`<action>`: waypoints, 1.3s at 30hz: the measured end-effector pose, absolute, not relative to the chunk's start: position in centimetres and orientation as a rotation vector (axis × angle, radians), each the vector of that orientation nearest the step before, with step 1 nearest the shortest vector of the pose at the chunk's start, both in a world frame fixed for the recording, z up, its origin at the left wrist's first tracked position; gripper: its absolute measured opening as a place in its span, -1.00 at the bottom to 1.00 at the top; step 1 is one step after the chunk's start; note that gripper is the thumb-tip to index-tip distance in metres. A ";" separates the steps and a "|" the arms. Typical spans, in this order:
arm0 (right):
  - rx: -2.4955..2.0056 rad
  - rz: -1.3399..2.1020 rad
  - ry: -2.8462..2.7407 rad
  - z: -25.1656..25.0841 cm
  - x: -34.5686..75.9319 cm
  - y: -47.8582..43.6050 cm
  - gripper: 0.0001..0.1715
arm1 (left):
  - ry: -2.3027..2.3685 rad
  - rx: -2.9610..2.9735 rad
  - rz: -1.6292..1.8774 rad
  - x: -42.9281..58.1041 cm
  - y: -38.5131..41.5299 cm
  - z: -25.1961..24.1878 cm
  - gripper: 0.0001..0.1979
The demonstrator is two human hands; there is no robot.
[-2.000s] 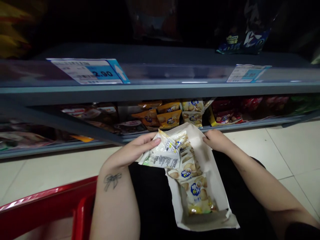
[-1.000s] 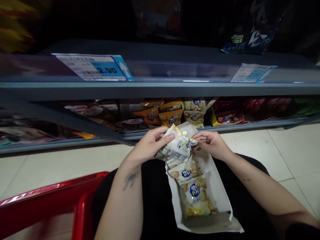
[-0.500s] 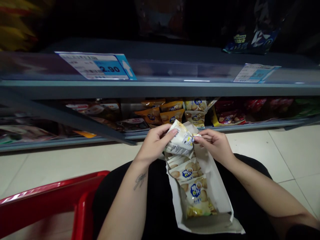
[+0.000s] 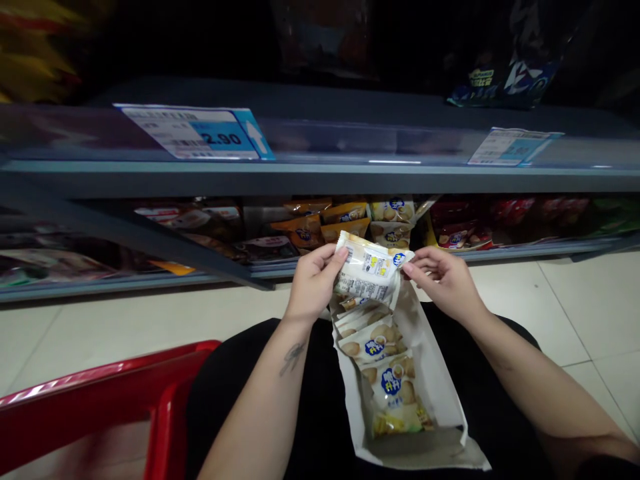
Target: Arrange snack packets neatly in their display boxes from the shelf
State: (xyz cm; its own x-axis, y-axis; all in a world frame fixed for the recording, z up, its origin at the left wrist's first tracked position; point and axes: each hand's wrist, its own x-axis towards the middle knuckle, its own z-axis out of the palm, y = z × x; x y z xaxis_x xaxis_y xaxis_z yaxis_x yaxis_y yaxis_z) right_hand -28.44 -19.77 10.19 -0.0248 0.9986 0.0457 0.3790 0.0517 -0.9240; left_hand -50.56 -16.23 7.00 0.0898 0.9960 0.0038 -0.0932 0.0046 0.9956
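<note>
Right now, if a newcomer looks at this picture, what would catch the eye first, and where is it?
Probably the pale packet held between the left hand and the right hand, over the far end of an open white box with similar packets inside. Next, the bright red frame at the lower left stands out, as does the price label reading 2.90 on the shelf edge, upper left.

The right hand (image 4: 446, 281) has left the box (image 4: 431, 363) and now pinches the packet (image 4: 369, 272).
</note>
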 end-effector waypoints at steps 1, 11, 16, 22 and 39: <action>-1.462 0.918 -1.596 10.2 -28.7 -20.0 -0.76 | 1.077 1.176 1.180 -50.4 -16.3 6.9 -0.64; -1.487 0.638 -1.637 10.4 -27.5 -19.3 -0.92 | 1.245 1.101 1.334 -53.1 -15.4 7.4 -0.64; -1.282 0.689 -1.826 10.9 -28.5 -20.4 -0.83 | 1.185 1.081 1.253 -52.9 -15.7 8.1 -0.64; -1.269 0.437 -2.024 10.2 -29.7 -21.0 -0.87 | 1.088 1.165 1.109 -51.3 -16.3 7.9 -0.64; -1.216 1.365 -1.051 9.0 -28.3 -18.6 -0.17 | 0.909 2.795 1.060 -46.2 -21.0 8.8 -0.74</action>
